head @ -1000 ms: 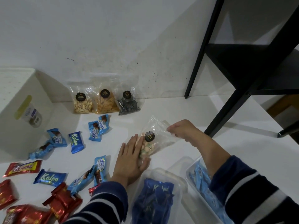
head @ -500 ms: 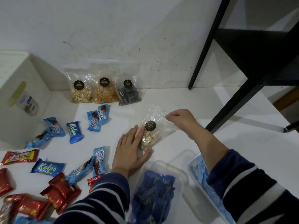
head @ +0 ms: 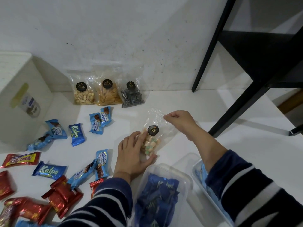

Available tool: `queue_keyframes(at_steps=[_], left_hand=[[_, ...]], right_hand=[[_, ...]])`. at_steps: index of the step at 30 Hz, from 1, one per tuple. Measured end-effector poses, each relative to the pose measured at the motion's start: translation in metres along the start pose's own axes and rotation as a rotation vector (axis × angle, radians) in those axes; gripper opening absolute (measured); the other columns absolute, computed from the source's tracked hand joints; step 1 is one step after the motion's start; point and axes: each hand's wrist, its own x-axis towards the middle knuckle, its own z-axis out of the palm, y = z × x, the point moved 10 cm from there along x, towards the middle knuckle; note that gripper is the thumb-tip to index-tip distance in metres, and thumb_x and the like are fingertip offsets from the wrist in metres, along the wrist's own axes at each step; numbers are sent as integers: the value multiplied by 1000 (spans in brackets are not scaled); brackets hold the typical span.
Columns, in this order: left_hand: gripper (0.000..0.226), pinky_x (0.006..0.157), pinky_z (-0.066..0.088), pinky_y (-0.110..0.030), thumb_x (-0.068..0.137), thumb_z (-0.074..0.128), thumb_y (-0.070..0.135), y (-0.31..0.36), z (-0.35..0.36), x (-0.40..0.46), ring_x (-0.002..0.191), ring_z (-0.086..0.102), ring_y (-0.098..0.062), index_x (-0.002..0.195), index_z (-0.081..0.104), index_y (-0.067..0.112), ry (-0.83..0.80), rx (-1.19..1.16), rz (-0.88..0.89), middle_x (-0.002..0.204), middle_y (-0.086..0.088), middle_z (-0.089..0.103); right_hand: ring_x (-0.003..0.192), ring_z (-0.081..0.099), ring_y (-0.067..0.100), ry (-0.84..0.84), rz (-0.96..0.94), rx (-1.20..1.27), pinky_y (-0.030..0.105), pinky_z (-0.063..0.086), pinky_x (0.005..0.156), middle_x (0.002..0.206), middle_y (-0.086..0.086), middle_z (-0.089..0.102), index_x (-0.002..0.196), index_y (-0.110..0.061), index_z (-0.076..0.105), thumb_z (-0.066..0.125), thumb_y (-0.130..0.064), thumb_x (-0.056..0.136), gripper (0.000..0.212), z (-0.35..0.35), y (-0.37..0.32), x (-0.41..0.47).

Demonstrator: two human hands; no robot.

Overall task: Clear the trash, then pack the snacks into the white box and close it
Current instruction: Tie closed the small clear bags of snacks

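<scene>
A clear bag of small pastel biscuits (head: 153,136) with a black round label lies on the white table. My left hand (head: 133,153) rests flat against the bag's lower left side, thumb under its bottom end. My right hand (head: 177,119) pinches the bag's empty top edge. Three more clear snack bags (head: 106,92) lean on the wall behind. The white box (head: 23,102) stands at the far left. Blue wrapped snacks (head: 76,133) and red wrapped snacks (head: 62,195) lie scattered on the left.
Two clear plastic tubs sit near me: one (head: 164,190) holds dark blue packets, the other (head: 211,194) light blue ones, partly under my right sleeve. A black shelf frame (head: 246,99) stands on the table at the right.
My hands and the biscuit bag have hardly moved relative to each other; my view has shifted a little, so everything sits slightly lower and left than half a second ago.
</scene>
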Motion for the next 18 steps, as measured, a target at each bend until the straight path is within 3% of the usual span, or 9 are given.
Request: queue_keyframes(at_steps=[12, 18], left_hand=[[83, 102, 33, -37, 71, 51, 74, 0, -1, -1, 120, 38, -18, 140, 32, 31, -10, 9, -3, 135, 3, 38], [85, 102, 33, -36, 73, 51, 74, 2, -3, -2, 119, 39, -18, 143, 30, 31, -5, 7, 9, 135, 2, 39]], right_hand=[[64, 48, 7, 25, -23, -84, 18, 37, 55, 67, -11, 51, 85, -17, 65, 59, -22, 90, 9, 8, -4, 8], [61, 44, 13, 31, -29, -150, 27, 38, 67, 58, -11, 46, 71, -21, 62, 59, -24, 87, 16, 9, -6, 15]])
